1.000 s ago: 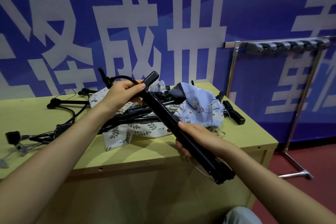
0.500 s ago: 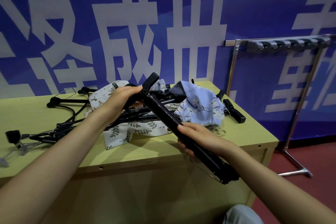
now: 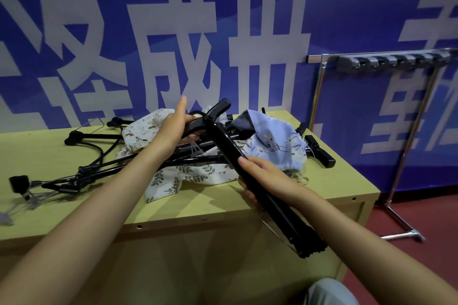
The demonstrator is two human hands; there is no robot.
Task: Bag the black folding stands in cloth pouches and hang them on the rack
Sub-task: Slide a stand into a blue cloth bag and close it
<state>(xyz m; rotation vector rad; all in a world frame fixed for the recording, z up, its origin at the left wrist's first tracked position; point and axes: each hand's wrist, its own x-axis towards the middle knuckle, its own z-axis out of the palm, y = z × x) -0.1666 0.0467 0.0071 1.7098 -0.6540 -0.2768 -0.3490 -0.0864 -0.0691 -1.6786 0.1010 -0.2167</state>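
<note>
Right hand (image 3: 266,176) wrapped round the middle of the folded black stand (image 3: 250,178), tilted above the desk (image 3: 322,190) edge. Left hand (image 3: 173,129) holding its top end, one finger straight. Cloth pouches (image 3: 270,141) piled behind.

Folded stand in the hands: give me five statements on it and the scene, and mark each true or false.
1. The right hand grips the folded stand around its middle. True.
2. The left hand rests flat on the table. False: it holds the stand's upper end, with the forefinger stretched upward.
3. A blue pouch lies on the table behind the stand. True.
4. A pouch already hangs on the rack. False: its hooks are bare.
5. The stand's lower end reaches past the table's front edge. True.
</note>
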